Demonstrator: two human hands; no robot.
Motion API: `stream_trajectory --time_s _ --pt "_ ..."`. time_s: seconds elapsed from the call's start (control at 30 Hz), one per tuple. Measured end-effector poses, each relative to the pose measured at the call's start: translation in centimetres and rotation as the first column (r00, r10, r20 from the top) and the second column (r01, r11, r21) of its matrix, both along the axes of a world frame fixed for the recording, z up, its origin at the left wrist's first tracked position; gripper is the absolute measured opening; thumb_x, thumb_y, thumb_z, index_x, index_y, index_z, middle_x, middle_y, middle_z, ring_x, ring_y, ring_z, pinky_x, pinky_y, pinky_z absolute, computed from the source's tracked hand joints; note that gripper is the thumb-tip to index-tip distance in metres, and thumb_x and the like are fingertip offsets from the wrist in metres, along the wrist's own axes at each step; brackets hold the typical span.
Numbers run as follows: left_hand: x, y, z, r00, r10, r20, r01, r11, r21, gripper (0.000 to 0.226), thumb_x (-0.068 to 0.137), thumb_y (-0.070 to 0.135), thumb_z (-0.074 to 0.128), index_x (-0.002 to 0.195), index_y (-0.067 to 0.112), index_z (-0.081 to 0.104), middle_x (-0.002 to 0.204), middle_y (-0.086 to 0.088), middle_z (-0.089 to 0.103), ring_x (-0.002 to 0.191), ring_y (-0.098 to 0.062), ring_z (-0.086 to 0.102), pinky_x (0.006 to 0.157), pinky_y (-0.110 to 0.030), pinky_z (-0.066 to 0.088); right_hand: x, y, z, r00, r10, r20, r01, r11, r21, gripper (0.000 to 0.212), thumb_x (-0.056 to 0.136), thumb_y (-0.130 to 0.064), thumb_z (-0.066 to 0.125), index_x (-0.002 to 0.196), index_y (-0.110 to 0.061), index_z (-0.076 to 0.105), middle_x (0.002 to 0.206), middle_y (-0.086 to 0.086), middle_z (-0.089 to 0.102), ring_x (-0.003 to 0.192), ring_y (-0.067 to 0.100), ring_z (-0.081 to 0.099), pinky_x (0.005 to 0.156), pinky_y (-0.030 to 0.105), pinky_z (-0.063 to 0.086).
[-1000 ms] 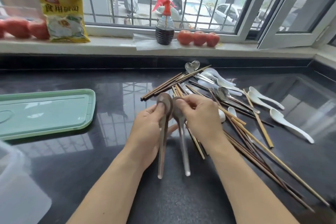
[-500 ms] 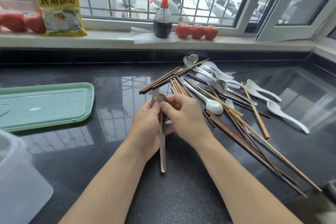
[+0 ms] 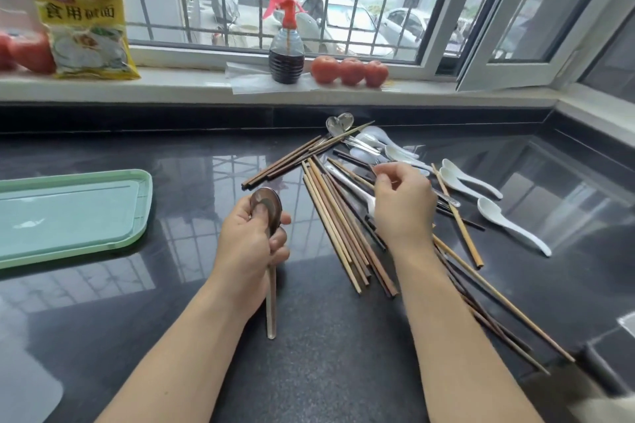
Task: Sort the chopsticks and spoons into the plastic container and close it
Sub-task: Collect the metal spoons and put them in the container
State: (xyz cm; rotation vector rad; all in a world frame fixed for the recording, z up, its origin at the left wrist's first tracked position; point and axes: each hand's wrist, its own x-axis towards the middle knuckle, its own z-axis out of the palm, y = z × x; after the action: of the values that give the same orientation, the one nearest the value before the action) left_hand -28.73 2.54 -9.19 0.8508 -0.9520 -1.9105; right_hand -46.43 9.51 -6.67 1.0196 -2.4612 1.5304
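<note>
My left hand [image 3: 247, 244] grips stacked metal spoons [image 3: 270, 299], bowls up by the thumb and handles pointing down toward me. My right hand [image 3: 402, 206] hovers over the pile of wooden chopsticks [image 3: 340, 233], its blurred fingertips curled together just above a metal spoon whose handle end [image 3: 452, 201] sticks out to the right. Whether they pinch it is unclear. White ceramic spoons [image 3: 512, 225] lie right of the pile, and a heart-shaped metal spoon [image 3: 340, 124] lies at its far end. The translucent plastic container [image 3: 20, 388] shows at the bottom left corner. Its green lid [image 3: 68, 213] lies flat at left.
Everything lies on a black glossy counter [image 3: 171, 285]. Behind it, the windowsill holds a spray bottle [image 3: 286, 55], three tomatoes [image 3: 350, 71] and a yellow packet [image 3: 86, 24]. Long chopsticks [image 3: 498, 316] reach to the counter's front right edge.
My hands have come apart. The left keeps the stacked metal spoons and has moved slightly left; the right has let go and moved right and forward over the pile.
</note>
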Motion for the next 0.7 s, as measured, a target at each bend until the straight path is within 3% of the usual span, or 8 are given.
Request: stream_trajectory --time_s 0.1,0.17,0.23,0.33,0.4,0.6,0.7 --pt "0.1 -0.1 0.1 0.999 -0.033 -0.030 0.033 0.999 0.007 0.026 0.113 0.018 0.031 0.101 0.014 0.053 0.075 -0.005 0.055 0.044 -0.007 0.028 0.037 -0.017 0.020 -6.3 2.0 1.5 0.976 -0.192 -0.102 0.213 0.938 0.272 0.032 0.093 -0.006 0.051 0.106 -0.021 0.076 0.113 0.005 0.071 0.108 0.029 0.063 0.086 0.030 0.048" --pt "-0.1 -0.3 0.1 0.999 -0.039 -0.028 0.040 0.999 0.013 0.027 0.113 0.018 0.031 0.097 0.015 0.053 0.073 -0.004 0.055 0.043 -0.006 0.027 0.036 -0.017 0.020 -9.3 2.4 2.0 0.971 -0.166 -0.169 0.230 0.833 0.503 0.035 0.093 -0.005 0.051 0.107 -0.022 0.078 0.121 0.007 0.069 0.113 0.032 0.060 0.089 0.033 0.047" --pt "-0.4 -0.3 0.1 0.999 -0.046 -0.015 0.046 0.999 0.016 0.027 0.113 0.018 0.031 0.098 0.013 0.053 0.073 -0.005 0.055 0.043 -0.007 0.027 0.035 -0.018 0.021 -11.0 1.8 1.8 0.969 -0.092 -0.228 0.214 0.769 0.603 0.031 0.095 -0.007 0.054 0.102 -0.023 0.079 0.120 0.007 0.068 0.111 0.030 0.060 0.083 0.032 0.045" --pt "-0.7 -0.3 0.2 0.999 -0.037 -0.009 0.037 0.999 0.028 0.027 0.113 0.018 0.031 0.103 0.011 0.054 0.074 -0.006 0.055 0.044 -0.007 0.027 0.035 -0.018 0.022 -12.5 0.4 0.6 0.956 0.021 -0.294 0.188 0.726 0.662 0.022 0.096 -0.017 0.060 0.087 -0.022 0.079 0.102 0.008 0.073 0.104 0.029 0.063 0.076 0.029 0.045" --pt "-0.7 -0.3 0.2 0.999 -0.030 -0.027 0.031 0.999 0.045 0.027 0.113 0.018 0.030 0.101 0.012 0.055 0.075 -0.006 0.055 0.044 -0.007 0.028 0.035 -0.018 0.022 -12.8 0.0 -0.1 0.953 0.042 -0.299 0.183 0.708 0.682 0.018 0.096 -0.023 0.064 0.087 -0.021 0.079 0.091 0.007 0.072 0.096 0.028 0.064 0.075 0.032 0.050" --pt "-0.5 -0.2 0.2 0.999 -0.026 -0.042 0.028 0.998 0.056 0.028 0.113 0.016 0.030 0.098 0.011 0.053 0.076 -0.007 0.056 0.046 -0.008 0.029 0.035 -0.018 0.023 -13.0 -0.5 -0.1 0.958 0.107 -0.266 0.119 0.696 0.708 0.029 0.099 -0.036 0.061 0.085 -0.014 0.074 0.080 0.004 0.067 0.078 0.023 0.062 0.075 0.037 0.054" --pt "-0.6 -0.2 0.3 0.999 -0.019 -0.035 0.022 0.998 0.065 0.028 0.112 0.015 0.030 0.098 0.010 0.054 0.077 -0.008 0.055 0.047 -0.009 0.030 0.035 -0.018 0.022 -12.5 -0.7 0.0 0.947 0.153 -0.283 0.065 0.770 0.635 0.014 0.097 -0.031 0.066 0.090 -0.019 0.070 0.088 0.000 0.066 0.084 0.019 0.061 0.074 0.033 0.048"
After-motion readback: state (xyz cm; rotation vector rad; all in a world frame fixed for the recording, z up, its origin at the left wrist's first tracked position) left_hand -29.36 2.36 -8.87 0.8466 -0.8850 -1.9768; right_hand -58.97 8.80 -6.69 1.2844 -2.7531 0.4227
